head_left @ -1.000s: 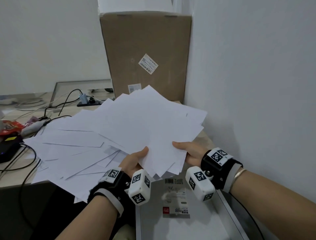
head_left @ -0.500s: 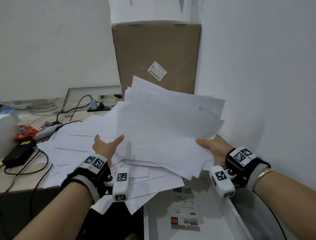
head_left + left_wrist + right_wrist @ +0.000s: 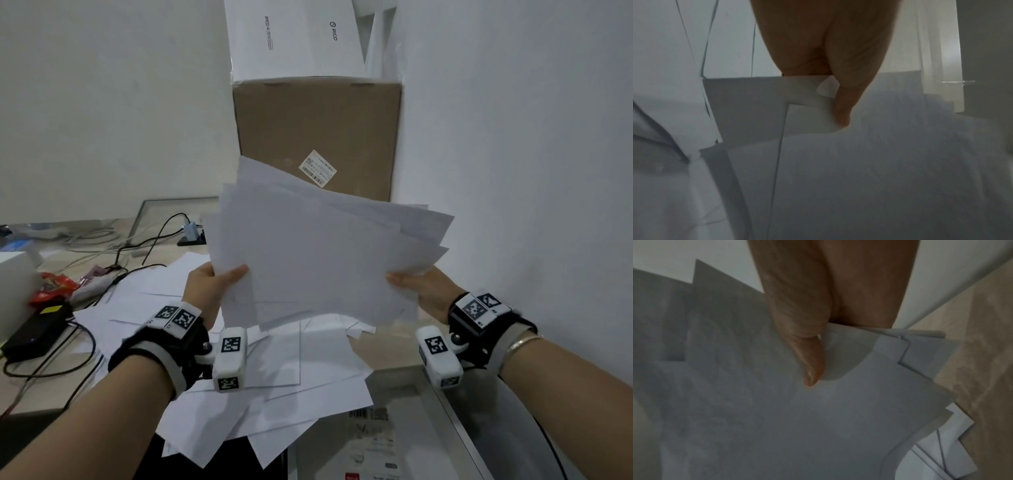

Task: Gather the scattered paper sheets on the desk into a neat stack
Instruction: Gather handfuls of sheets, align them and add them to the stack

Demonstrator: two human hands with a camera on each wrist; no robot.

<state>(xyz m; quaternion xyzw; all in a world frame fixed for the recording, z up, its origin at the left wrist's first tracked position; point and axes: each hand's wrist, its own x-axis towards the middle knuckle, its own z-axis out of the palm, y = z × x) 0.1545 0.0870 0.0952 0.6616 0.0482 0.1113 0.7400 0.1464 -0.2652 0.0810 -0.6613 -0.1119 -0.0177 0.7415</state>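
A loose bundle of white paper sheets (image 3: 322, 253) is held up above the desk, tilted toward me, its edges fanned and uneven. My left hand (image 3: 214, 286) grips the bundle's left edge, thumb on the front face. My right hand (image 3: 416, 286) grips its right edge. The left wrist view shows a thumb (image 3: 842, 110) pressing on the sheets (image 3: 879, 162). In the right wrist view another thumb (image 3: 809, 363) pinches the staggered sheets (image 3: 797, 426). Several more sheets (image 3: 260, 377) lie scattered on the desk (image 3: 41, 390) below, some hanging over its front edge.
A tall brown cardboard box (image 3: 317, 137) stands behind the bundle with a white box (image 3: 294, 37) on top. A white wall (image 3: 531, 171) is close on the right. Cables (image 3: 48, 363), a black adapter (image 3: 32, 334) and red packets (image 3: 51, 289) lie at left. A grey flat package (image 3: 394, 428) sits below.
Both hands have lifted the bundle higher and tilted it upright. My left hand moved from beneath the sheets to grip the bundle's left edge. More sheets stay on the desk.
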